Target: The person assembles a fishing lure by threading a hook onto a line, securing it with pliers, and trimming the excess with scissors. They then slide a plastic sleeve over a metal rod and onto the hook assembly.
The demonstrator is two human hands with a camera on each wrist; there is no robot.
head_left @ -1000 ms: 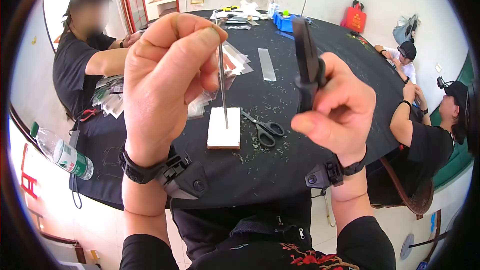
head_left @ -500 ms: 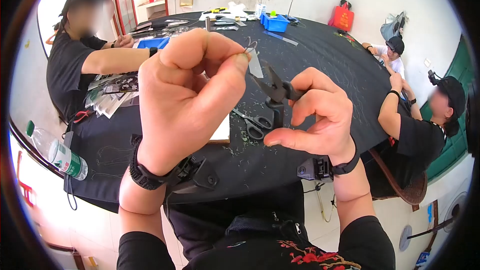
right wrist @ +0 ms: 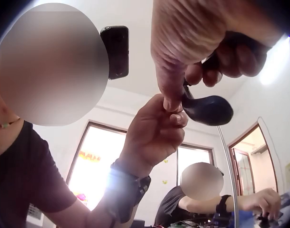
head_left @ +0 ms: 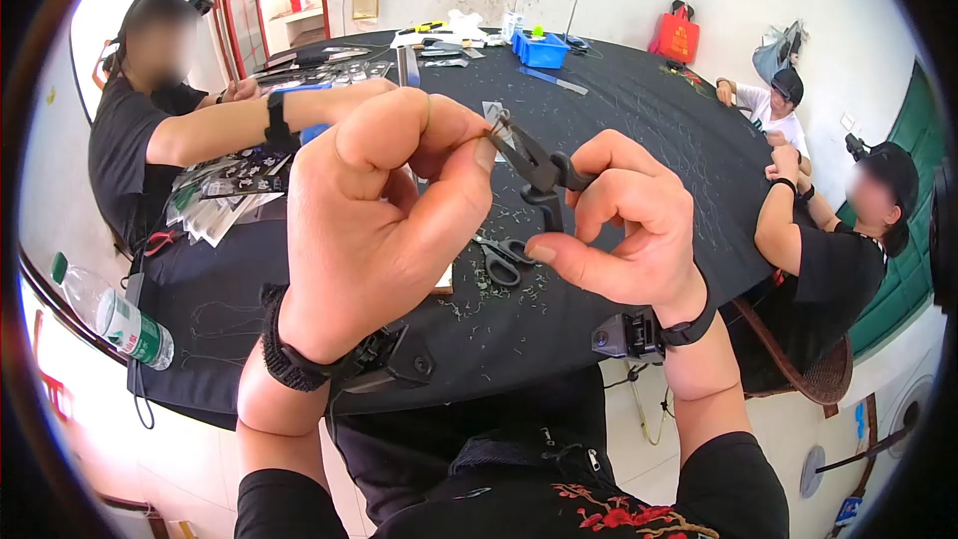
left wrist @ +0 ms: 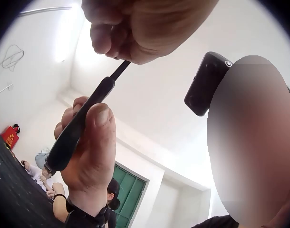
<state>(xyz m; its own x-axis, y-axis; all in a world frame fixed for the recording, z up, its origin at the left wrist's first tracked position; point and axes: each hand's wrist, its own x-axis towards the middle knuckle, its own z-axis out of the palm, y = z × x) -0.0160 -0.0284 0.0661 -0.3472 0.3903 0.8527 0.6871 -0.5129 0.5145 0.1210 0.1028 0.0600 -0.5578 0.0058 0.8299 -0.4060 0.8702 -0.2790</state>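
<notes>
My left hand [head_left: 384,210] pinches a thin wire [head_left: 502,120] between thumb and forefinger, its small bent end sticking out past the fingertips. Black-handled pliers [head_left: 539,168] rest in my right hand [head_left: 639,215], fingers curled round the handles, thumb on the lower one. Their narrow jaws stand apart, tips right at the wire. Behind my left hand rises an upright metal rod [head_left: 407,65], its lower part hidden by that hand. A corner of the white block [head_left: 445,282] shows under the hand. In the left wrist view, a plier handle [left wrist: 69,135] crosses my right palm.
Black scissors [head_left: 502,262] lie on the dark tablecloth [head_left: 659,180] among thin clippings. A person [head_left: 150,110] reaches over plastic bags [head_left: 205,205] at left. A blue bin [head_left: 539,50] stands at the back. Two people sit at right. A bottle [head_left: 120,319] lies near the left edge.
My left hand has moved from the rod's top to the right and lower, the wire at its fingertips. The pliers have turned and come left, so their jaws now meet the wire.
</notes>
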